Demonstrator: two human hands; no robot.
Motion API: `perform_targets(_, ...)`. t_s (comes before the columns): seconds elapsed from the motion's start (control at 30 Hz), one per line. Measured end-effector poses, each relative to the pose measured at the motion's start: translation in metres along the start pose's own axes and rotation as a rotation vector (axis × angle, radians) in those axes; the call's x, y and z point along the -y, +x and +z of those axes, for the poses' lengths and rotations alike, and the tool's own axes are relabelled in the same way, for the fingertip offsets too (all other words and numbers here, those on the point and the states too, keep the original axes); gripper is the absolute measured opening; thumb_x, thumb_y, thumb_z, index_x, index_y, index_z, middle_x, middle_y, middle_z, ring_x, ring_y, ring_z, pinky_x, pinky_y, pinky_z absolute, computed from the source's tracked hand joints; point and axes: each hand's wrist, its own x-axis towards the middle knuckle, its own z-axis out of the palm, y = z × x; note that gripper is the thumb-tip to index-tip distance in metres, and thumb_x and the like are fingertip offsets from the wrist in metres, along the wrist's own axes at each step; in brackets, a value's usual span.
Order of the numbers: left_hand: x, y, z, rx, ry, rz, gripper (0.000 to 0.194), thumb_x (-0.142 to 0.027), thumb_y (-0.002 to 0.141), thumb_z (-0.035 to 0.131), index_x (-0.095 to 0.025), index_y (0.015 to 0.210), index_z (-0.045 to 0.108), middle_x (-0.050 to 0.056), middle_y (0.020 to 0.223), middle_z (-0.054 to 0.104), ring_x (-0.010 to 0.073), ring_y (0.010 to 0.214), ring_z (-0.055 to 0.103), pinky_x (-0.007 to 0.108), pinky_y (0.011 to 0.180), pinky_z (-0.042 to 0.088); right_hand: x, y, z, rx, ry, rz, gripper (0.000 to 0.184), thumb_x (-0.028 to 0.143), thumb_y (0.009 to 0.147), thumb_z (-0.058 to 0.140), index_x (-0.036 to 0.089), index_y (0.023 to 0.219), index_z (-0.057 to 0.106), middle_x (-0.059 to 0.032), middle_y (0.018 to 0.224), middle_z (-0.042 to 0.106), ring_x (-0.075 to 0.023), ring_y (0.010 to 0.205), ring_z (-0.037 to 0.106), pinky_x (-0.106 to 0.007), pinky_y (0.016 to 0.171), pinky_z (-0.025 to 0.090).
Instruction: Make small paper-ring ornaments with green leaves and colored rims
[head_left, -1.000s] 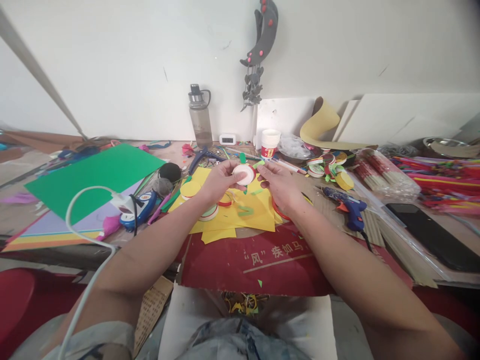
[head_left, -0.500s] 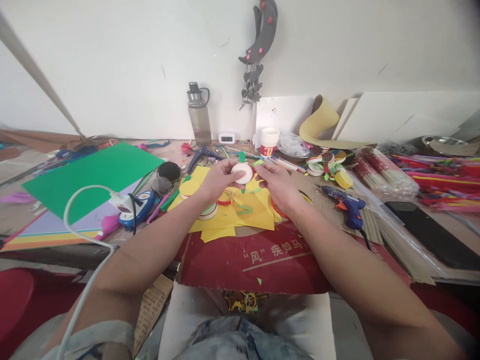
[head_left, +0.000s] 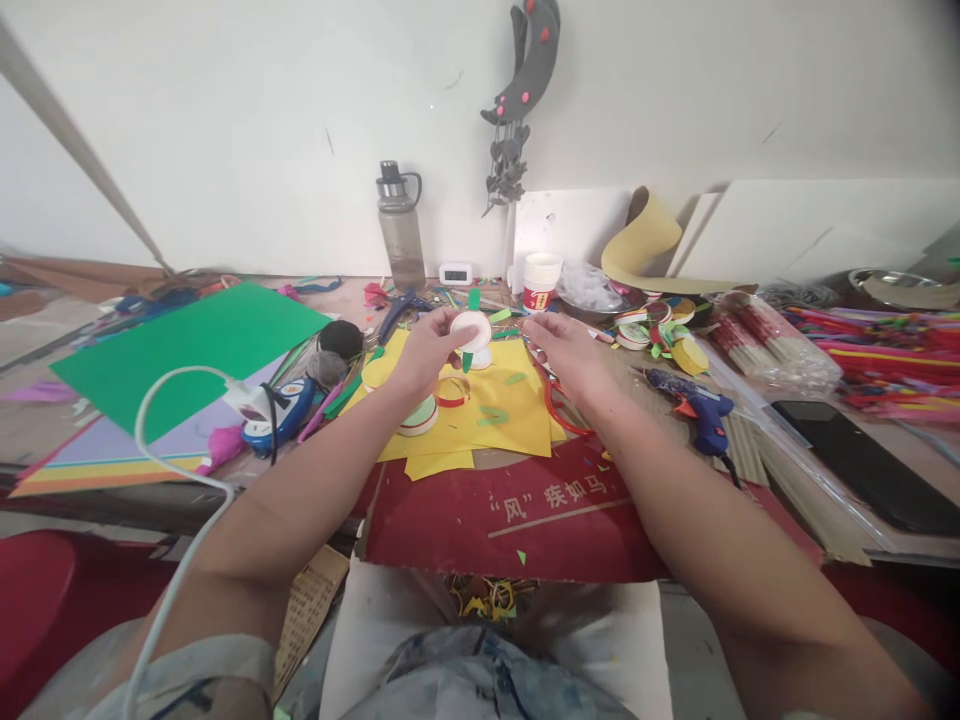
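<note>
My left hand [head_left: 429,352] pinches a round white disc [head_left: 471,330] with a red rim, thumb across its face. Green paper tabs stick out at the disc's top and bottom. To its right, my right hand [head_left: 561,350] is apart from the disc, its fingers curled together; whatever they hold is too small to make out. A red loop, like a handle [head_left: 553,405], shows just below that hand. Under both hands lie yellow paper sheets [head_left: 517,420] bearing green scraps, a red ring [head_left: 452,393] and another round piece [head_left: 420,415].
A blue glue gun [head_left: 701,410] and a black phone [head_left: 862,465] lie to the right. Behind stand a water bottle [head_left: 401,235], a small clock [head_left: 455,273] and paper cups [head_left: 540,280]. Green paper [head_left: 187,350], a yarn ball [head_left: 339,340] and a white cable [head_left: 180,555] are left.
My right hand has moved right, away from the disc. My left hand has shifted slightly left with the disc, which is now tilted differently and shows its green tabs more plainly.
</note>
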Motion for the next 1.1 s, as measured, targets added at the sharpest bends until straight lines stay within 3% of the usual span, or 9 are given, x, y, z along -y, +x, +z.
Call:
perform_targets(0.13,0.003,0.005,-0.003,-0.040,0.001,0.016,0.048,-0.040,0.058,0.099,-0.017,0.088,0.069,0.000,0.081,0.069,0.0057,0.059,0.053,0.018,0.041,0.035,-0.005,0.005,-0.011,0.019,-0.410,-0.201,0.004,0.026,0.087,0.072,0.023,0.084,0.073,-0.0059,0.092,0.076,-0.0241,0.089,0.065,-0.041,0.087,0.048)
perform_targets(0.23,0.005,0.008,-0.003,-0.045,-0.015,0.005,0.052,-0.038,0.055,0.101,-0.017,0.090,0.069,0.001,0.083,0.071,0.0060,0.061,0.054,0.018,0.043,0.034,-0.014,0.007,-0.014,0.123,-0.666,-0.266,0.012,0.012,0.083,0.074,0.024,0.082,0.075,-0.0089,0.098,0.078,-0.0287,0.097,0.066,-0.047,0.094,0.043)
perform_targets(0.4,0.003,0.007,-0.002,-0.027,-0.038,-0.005,0.052,-0.039,0.053,0.103,-0.016,0.085,0.069,0.001,0.081,0.072,0.0066,0.063,0.056,0.018,0.047,0.036,-0.023,0.006,-0.006,0.336,-1.018,-0.222,0.018,0.007,0.080,0.075,0.023,0.086,0.079,-0.0112,0.105,0.080,-0.0359,0.114,0.065,-0.049,0.094,0.035)
perform_targets(0.53,0.004,0.007,-0.001,-0.025,-0.039,0.006,0.049,-0.038,0.055,0.102,-0.017,0.086,0.071,0.002,0.082,0.073,0.0068,0.064,0.057,0.019,0.048,0.037,-0.018,0.006,0.000,0.484,-1.148,-0.133,0.028,0.007,0.090,0.064,0.021,0.107,0.080,-0.0114,0.118,0.079,-0.0331,0.118,0.066,-0.044,0.090,0.033)
perform_targets(0.63,0.007,0.009,-0.001,-0.015,-0.053,0.019,0.048,-0.038,0.056,0.102,-0.017,0.085,0.072,0.002,0.081,0.073,0.0071,0.064,0.057,0.020,0.050,0.038,-0.012,0.006,0.001,0.514,-1.194,-0.079,0.030,0.008,0.094,0.062,0.021,0.114,0.079,-0.0118,0.117,0.079,-0.0328,0.119,0.066,-0.042,0.089,0.033)
perform_targets(0.73,0.012,0.013,-0.003,0.018,-0.058,0.040,0.049,-0.039,0.053,0.103,-0.017,0.084,0.071,0.001,0.082,0.074,0.0081,0.066,0.059,0.020,0.054,0.041,-0.006,0.003,-0.001,0.463,-1.152,-0.082,0.024,0.012,0.096,0.064,0.021,0.113,0.078,-0.0124,0.119,0.078,-0.0331,0.120,0.066,-0.043,0.091,0.034)
perform_targets(0.9,0.019,0.015,-0.006,0.066,0.039,0.178,0.042,-0.031,0.058,0.099,-0.020,0.089,0.073,-0.001,0.085,0.075,0.0122,0.074,0.066,0.026,0.071,0.052,0.006,-0.001,-0.012,0.221,-0.996,-0.176,0.017,0.021,0.100,0.061,0.020,0.108,0.075,-0.0140,0.117,0.076,-0.0299,0.110,0.066,-0.041,0.088,0.042)
perform_targets(1.0,0.020,0.014,-0.009,0.035,0.235,0.331,0.029,-0.020,0.066,0.091,-0.021,0.090,0.076,0.001,0.093,0.078,0.0136,0.079,0.067,0.027,0.074,0.052,0.010,-0.006,-0.024,0.088,-0.915,-0.240,0.016,0.019,0.098,0.060,0.018,0.106,0.074,-0.0145,0.111,0.074,-0.0271,0.100,0.066,-0.040,0.089,0.048)
perform_targets(1.1,0.019,0.013,-0.011,0.055,0.388,0.518,0.022,-0.012,0.073,0.081,-0.022,0.093,0.078,0.004,0.106,0.082,0.0167,0.092,0.072,0.028,0.076,0.053,0.010,-0.019,-0.051,-0.089,-0.892,-0.309,0.017,0.023,0.097,0.061,0.018,0.107,0.073,-0.0146,0.109,0.072,-0.0271,0.095,0.066,-0.042,0.091,0.051)
